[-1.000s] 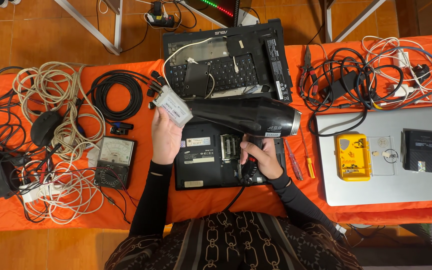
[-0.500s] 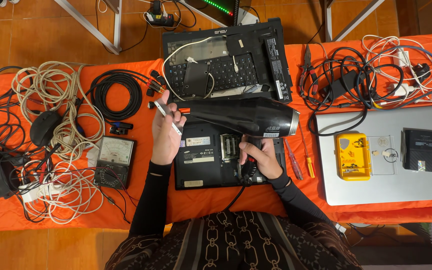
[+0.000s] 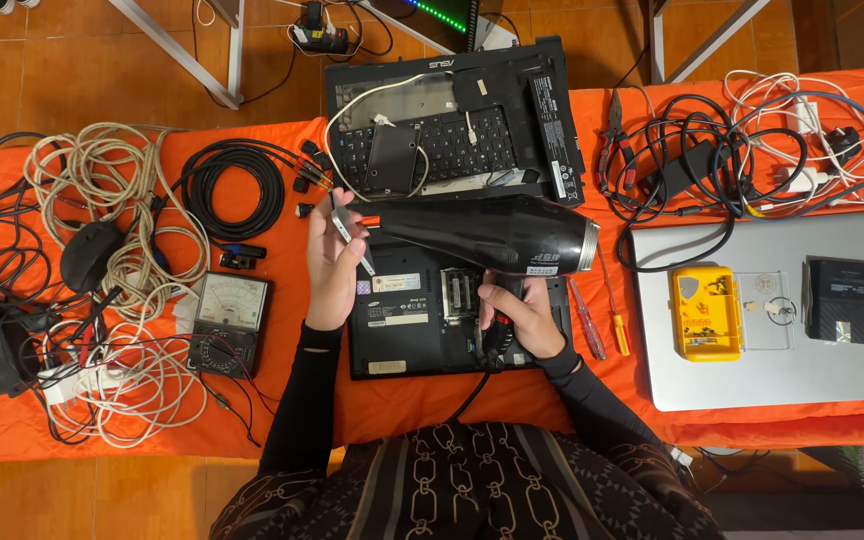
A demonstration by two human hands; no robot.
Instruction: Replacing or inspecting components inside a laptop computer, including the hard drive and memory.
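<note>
Frame centre, left to right: left hand [image 3: 330, 262] pinches a thin flat grey nozzle piece [image 3: 350, 235] (seen edge-on) just beside the narrow end of the glossy black hair dryer [image 3: 487, 232]; right hand [image 3: 519, 315] clenches its handle. Good practice: hold the barrel steady, piece squared to the opening.

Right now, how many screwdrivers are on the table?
2: a red-handled screwdriver and a yellow-handled screwdriver, side by side just right of the right hand. Cables may hide others.
</note>
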